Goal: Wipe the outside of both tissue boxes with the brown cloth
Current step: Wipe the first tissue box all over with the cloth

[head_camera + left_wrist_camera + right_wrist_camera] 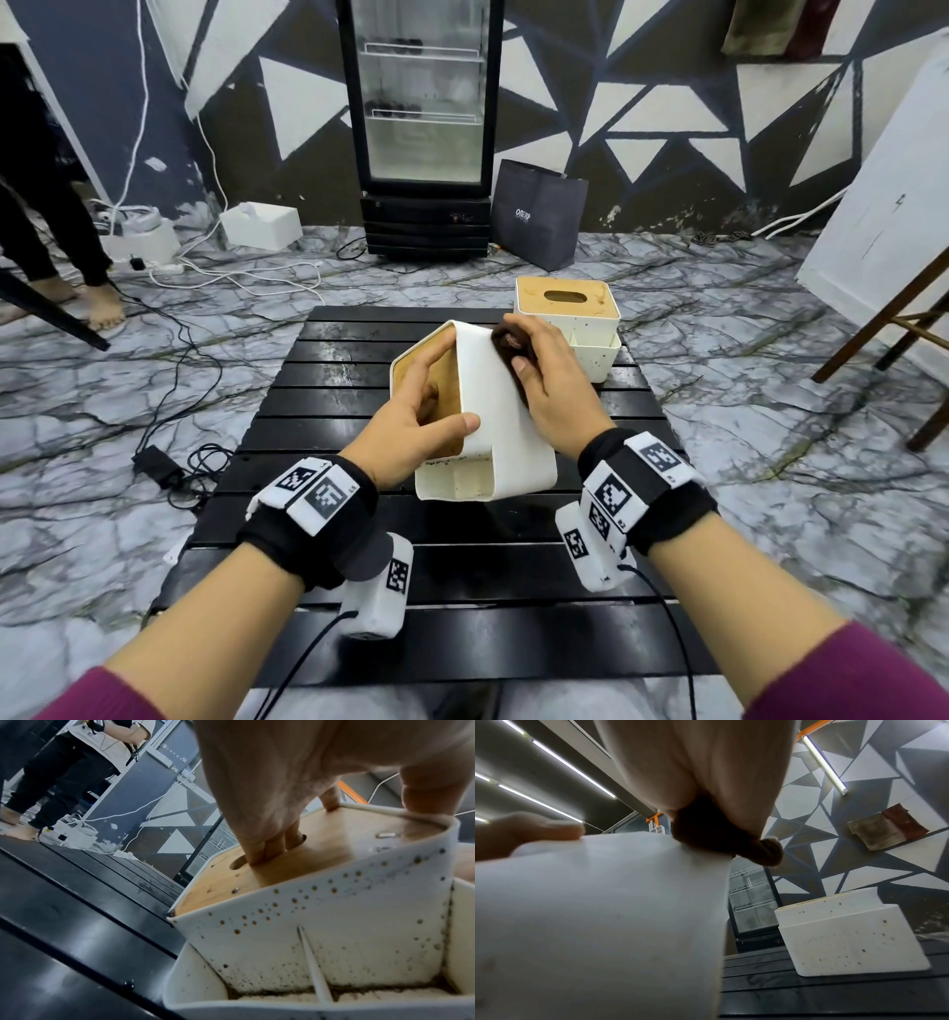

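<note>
Nearest the head camera, 2 wrists banded with black straps and coded white markers are seen reaching over a black slatted table [328, 555]. One white tissue box [506, 411] is held tipped on its side above the slats. It is gripped by the left hand [411, 411], thumb on the white wall; only the left wrist view shows 2 fingers [272, 845] pushed into the oval slot of the wooden lid [321, 850], plus brown specks and grime along the box's lower wall. The brown cloth [508, 344] is bunched under the curled fingers of the right hand [549, 380] and pressed against the white wall's far end. From the right wrist, that cloth [706, 829] is seen squeezed beneath the palm at the box's edge, the fingertips hidden. Just beyond the right fingers, the second tissue box [570, 316] stands upright on the table; its speckled side [854, 939] is shown only by the right wrist view. How much cloth lies under the palm cannot be told.
</note>
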{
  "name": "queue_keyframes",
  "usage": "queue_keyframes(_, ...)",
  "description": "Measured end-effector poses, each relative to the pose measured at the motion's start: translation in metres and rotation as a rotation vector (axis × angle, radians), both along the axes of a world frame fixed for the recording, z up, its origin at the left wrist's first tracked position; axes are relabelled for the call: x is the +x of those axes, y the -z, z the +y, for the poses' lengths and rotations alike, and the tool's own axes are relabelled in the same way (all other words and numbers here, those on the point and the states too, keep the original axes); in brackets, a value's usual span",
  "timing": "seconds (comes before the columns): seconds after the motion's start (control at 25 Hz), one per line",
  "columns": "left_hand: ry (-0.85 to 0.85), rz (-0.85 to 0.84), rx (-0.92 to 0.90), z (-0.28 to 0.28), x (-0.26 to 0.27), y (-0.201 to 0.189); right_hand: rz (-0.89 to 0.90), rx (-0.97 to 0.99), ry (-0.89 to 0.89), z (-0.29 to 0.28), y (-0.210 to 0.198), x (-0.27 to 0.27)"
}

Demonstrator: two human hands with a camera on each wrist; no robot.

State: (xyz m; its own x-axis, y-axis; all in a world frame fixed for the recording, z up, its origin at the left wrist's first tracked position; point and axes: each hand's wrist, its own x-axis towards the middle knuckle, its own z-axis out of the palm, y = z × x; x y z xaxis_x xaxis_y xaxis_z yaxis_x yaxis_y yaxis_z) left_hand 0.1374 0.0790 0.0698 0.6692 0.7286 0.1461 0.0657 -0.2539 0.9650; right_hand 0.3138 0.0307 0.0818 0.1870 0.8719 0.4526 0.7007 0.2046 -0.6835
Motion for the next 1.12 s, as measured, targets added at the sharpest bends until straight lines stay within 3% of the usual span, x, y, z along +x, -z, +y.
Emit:
queue_keyframes(0.12,0.023,-0.043,0.006,-0.008,-0.002,0.0,0.051,0.013,0.031,-0.01,0.003,0.001)
queue_keyframes(0.24,0.081,-0.021,0.037,-0.014,-0.003,0.005,0.227,0.057,0.133,-0.021,0.006,0.002)
queue_keyframes(0.36,0.131,0.011,0.059,-0.02,-0.005,0.007,0.339,0.075,0.124,-0.036,0.008,0.006)
queue_keyframes(0.56,0.112,0.082,0.108,-0.025,-0.002,0.01,0.214,0.056,0.094,-0.06,0.017,0.006)
queue_keyframes(0.84,-0.157,-0.05,-0.144,-0.023,0.017,0.009,0.059,-0.046,0.052,-0.073,0.027,0.0)
queue_keyframes(0.96,-0.153,-0.052,-0.176,-0.025,0.016,0.014,0.074,-0.084,0.095,-0.075,0.028,0.003)
queue_keyframes(1.12,-0.051,-0.003,-0.077,-0.025,0.011,0.015,0.094,-0.1,0.152,-0.072,0.025,0.006)
